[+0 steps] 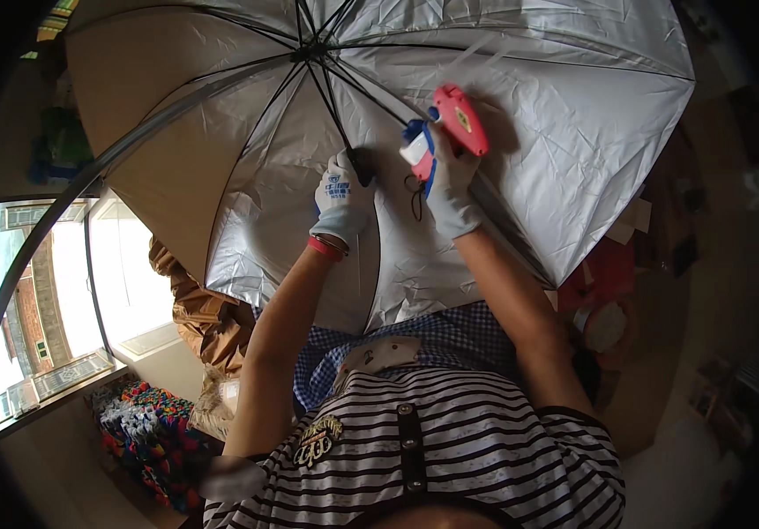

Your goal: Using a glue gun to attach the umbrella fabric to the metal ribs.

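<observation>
An opened umbrella (529,167) with a silvery lining and black ribs spreads in front of me, its hub (311,50) near the top. My left hand (341,189), in a white glove with blue print, is closed at a black rib, beside a small dark piece (362,166) whose kind I cannot make out. My right hand (450,181), gloved in white and blue, grips a red handheld tool (461,122) with blue and white parts. A dark cord loop (416,196) hangs next to that hand. The tool is held over the lining, right of my left hand.
A curved dark bar (62,198) arcs across the left side, in front of a bright window (53,300). Brown fabric (207,317) and a multicoloured textile heap (150,432) lie at the left. Checked blue cloth (467,339) covers my lap. Red material (604,269) sits past the umbrella's right edge.
</observation>
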`<state>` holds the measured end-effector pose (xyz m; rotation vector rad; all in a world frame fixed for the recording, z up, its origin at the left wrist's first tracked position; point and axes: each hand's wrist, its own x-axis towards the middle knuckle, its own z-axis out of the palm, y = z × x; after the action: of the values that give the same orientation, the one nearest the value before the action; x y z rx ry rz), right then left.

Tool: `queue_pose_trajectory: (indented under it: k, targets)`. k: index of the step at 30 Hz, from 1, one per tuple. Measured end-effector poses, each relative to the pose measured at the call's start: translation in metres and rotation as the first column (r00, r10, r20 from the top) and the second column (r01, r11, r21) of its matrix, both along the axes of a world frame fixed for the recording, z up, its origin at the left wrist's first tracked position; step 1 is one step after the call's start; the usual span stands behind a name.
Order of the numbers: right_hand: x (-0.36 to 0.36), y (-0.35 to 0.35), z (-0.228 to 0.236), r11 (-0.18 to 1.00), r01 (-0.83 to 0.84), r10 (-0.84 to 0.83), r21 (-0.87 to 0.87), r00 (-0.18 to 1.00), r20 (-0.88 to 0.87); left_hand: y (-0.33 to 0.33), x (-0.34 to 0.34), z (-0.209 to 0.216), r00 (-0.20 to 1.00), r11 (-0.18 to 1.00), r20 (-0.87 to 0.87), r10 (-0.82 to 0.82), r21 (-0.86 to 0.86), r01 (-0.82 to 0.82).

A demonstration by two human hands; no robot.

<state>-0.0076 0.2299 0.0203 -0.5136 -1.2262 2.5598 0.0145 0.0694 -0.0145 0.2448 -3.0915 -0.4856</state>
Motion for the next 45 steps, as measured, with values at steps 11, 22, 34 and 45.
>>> queue_pose_trajectory:
  k: [11, 22, 34, 45]
  targets:
    - [-0.013, 0.021, -0.021, 0.772, -0.034, 0.307, 0.635, 0.895, -0.325, -0.024, -0.001, -0.011, 0.995, 0.995, -0.040, 0.091, -0.041, -0.092]
    - [-0.014, -0.026, -0.041, 0.643, -0.490, 0.583, 0.588, 0.811, 0.038, -0.043, -0.014, 0.020, 0.971, 0.801, -0.188, 0.147, 0.599, -0.005]
    - [-0.015, -0.057, -0.026, 0.716, -0.551, 0.538, 0.428, 0.827, 0.165, -0.046, -0.040, 0.024, 0.981, 0.884, -0.158, 0.117, 0.466, -0.030]
    - [-0.032, -0.041, -0.059, 0.762, -0.637, 0.643, 0.120, 0.765, -0.022, -0.047, -0.041, 0.014, 0.960, 0.861, -0.275, 0.055, 0.500, 0.094]
